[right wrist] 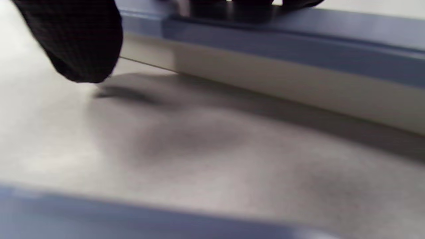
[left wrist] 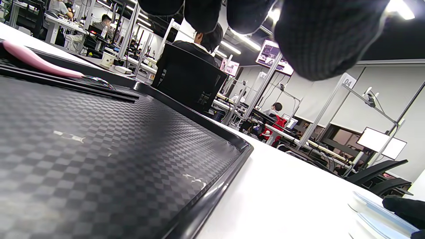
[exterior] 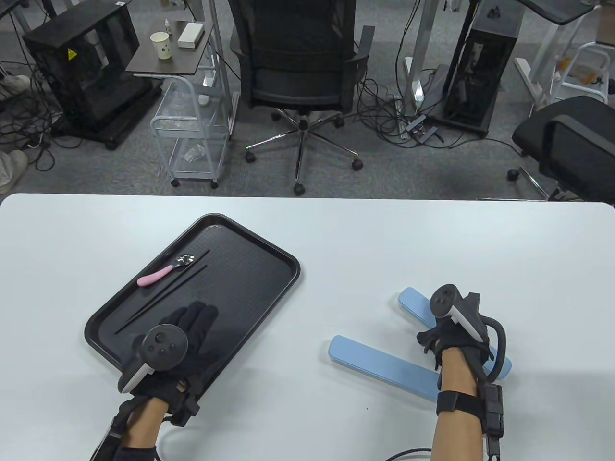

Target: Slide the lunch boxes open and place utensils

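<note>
Lunch boxes not open yet, by the look of it. Going left to right: pink spoon (exterior: 158, 274) and black chopsticks (exterior: 163, 297) lying on the black tray (exterior: 269, 293), nothing placed. Left hand (exterior: 185, 331) hovering flat over the tray, fingers straight, holding nothing. Near blue box (exterior: 379, 367) lid-on upon the white surface (exterior: 336, 240). Far blue box (exterior: 414, 303) under the right hand (exterior: 451, 331); grip impossible to tell, fingers hidden beneath tracker. Right wrist view blurred.

The right hand (exterior: 454, 331) hides the far blue box (exterior: 417, 303) toward five o'clock, its fingers unseen; the right wrist view is blurred throughout.
</note>
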Action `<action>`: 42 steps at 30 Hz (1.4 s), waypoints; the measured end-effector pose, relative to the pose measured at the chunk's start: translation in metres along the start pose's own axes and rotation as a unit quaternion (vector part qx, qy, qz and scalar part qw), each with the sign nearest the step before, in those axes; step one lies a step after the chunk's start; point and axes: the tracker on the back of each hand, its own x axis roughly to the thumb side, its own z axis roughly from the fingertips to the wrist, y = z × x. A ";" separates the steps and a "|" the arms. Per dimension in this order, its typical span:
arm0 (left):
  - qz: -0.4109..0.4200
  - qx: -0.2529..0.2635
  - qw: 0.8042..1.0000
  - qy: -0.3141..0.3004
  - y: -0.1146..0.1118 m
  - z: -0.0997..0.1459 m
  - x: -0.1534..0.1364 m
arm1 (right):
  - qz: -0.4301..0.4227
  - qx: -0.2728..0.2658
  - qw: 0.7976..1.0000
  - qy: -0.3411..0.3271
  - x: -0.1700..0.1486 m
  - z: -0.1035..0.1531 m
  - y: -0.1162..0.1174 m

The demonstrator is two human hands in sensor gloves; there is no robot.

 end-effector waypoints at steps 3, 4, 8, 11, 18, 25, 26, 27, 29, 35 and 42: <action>0.000 -0.001 1.000 0.001 0.001 0.000 0.000 | -0.019 -0.004 1.000 0.001 -0.001 -0.002 0.001; 0.000 -0.001 1.000 0.001 0.001 0.000 0.000 | -0.016 -0.002 1.000 0.001 -0.002 -0.002 0.001; 0.001 -0.005 1.000 -0.002 0.000 -0.001 0.001 | -0.018 -0.003 1.000 0.000 -0.004 -0.004 0.001; 0.000 -0.003 1.000 -0.005 0.001 0.000 0.002 | -0.009 -0.008 1.000 -0.004 -0.003 -0.003 0.000; -0.003 0.003 1.000 -0.017 0.002 0.001 0.006 | -0.031 -0.075 0.996 -0.045 0.006 0.024 -0.030; -0.024 0.003 0.998 -0.051 -0.002 0.004 0.023 | -0.051 -0.176 0.968 -0.174 0.051 0.089 -0.058; -0.028 0.002 0.998 -0.059 -0.003 0.005 0.027 | -0.046 -0.187 0.962 -0.193 0.062 0.101 -0.059; -0.031 0.000 0.998 -0.063 -0.004 0.005 0.029 | -0.040 -0.193 0.959 -0.205 0.069 0.108 -0.059; -0.036 -0.001 0.996 -0.076 -0.007 0.007 0.037 | -0.023 -0.203 0.951 -0.234 0.085 0.126 -0.056; -0.043 0.000 0.991 -0.128 -0.015 0.013 0.061 | 0.005 -0.186 0.919 -0.348 0.128 0.167 -0.033; -0.054 -0.015 0.984 -0.172 -0.028 0.019 0.085 | 0.033 -0.145 0.896 -0.418 0.159 0.187 -0.004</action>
